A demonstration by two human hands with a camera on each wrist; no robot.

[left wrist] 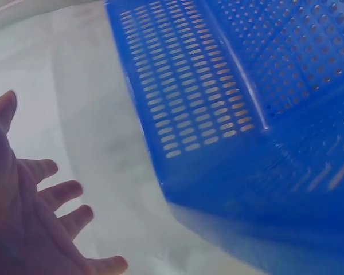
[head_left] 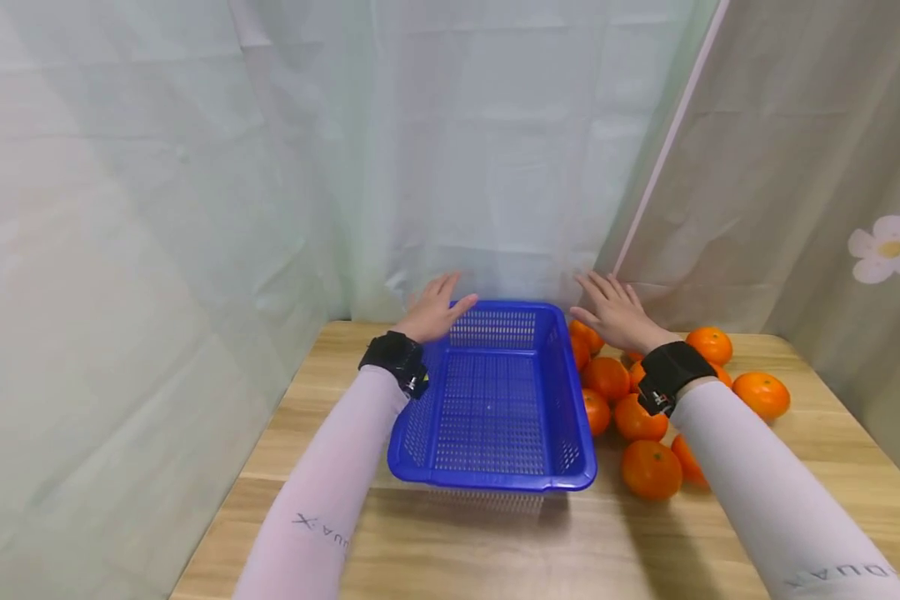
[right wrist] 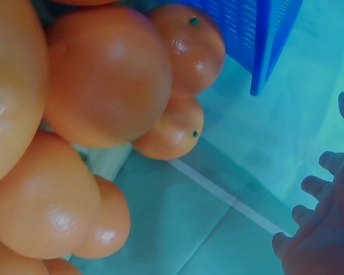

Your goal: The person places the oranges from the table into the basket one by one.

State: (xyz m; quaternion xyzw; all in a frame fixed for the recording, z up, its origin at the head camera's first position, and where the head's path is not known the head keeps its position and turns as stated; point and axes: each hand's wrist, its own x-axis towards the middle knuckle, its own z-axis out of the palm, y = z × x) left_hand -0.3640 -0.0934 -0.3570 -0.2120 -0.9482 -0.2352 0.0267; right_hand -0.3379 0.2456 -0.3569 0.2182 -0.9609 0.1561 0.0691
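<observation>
A blue plastic basket (head_left: 487, 408) with perforated walls stands on the wooden table, with nothing inside it. My left hand (head_left: 433, 310) is spread above the basket's far left corner, fingers straight and holding nothing. In the left wrist view the same hand (left wrist: 40, 212) shows apart from the basket's wall (left wrist: 183, 74). My right hand (head_left: 617, 312) hovers spread beyond the basket's far right corner, over the oranges (head_left: 641, 417) piled along the basket's right side. The right wrist view shows this hand (right wrist: 327, 217) with its palm bare, away from the nearest oranges (right wrist: 172, 129).
The table (head_left: 450, 550) has light wood grain. A pale curtain (head_left: 510, 167) hangs right behind its far edge and along the left. On the right hangs a greyish curtain (head_left: 780, 167) with a flower print. One orange (head_left: 761, 395) lies toward the right of the pile.
</observation>
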